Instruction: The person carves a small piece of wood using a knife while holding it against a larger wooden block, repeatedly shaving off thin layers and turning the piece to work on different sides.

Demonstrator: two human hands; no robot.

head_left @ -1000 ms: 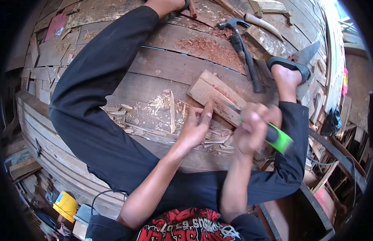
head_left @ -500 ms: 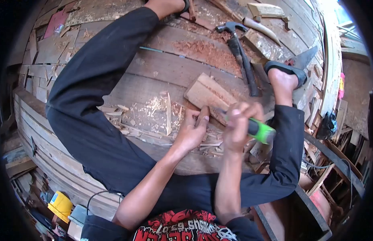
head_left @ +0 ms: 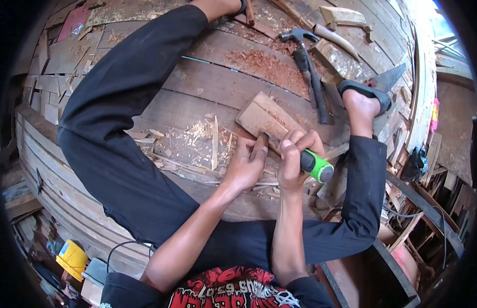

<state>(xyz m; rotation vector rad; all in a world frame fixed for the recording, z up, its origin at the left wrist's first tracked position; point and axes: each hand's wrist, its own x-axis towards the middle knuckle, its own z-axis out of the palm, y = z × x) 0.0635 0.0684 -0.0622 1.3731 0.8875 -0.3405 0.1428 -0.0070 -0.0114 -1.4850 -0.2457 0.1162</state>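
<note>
My right hand [head_left: 294, 161] is wrapped round the green and black handle of a chisel [head_left: 316, 167]. The chisel's thin metal blade points up and left, its tip close to my left fingertips. With thumb and fingers closed, my left hand [head_left: 247, 164] pinches a small brown wood piece [head_left: 262, 140], partly hidden by the fingers. Just beyond both hands a pale wooden block [head_left: 269, 114] lies on the planks, its near end behind my right hand. Wood shavings [head_left: 200, 134] are scattered left of my left hand.
A claw hammer [head_left: 311, 77] lies beyond the block, near a curved horn-like piece [head_left: 336, 41]. A saw blade [head_left: 390, 77] sticks out past my sandalled foot [head_left: 364, 97]. Reddish sawdust [head_left: 266, 66] covers some planks. A yellow container [head_left: 72, 258] stands at lower left.
The chisel and my right hand have moved slightly left, and the handle end has swung left and toward me. My left hand stays nearly in place, still pinching the wood piece.
</note>
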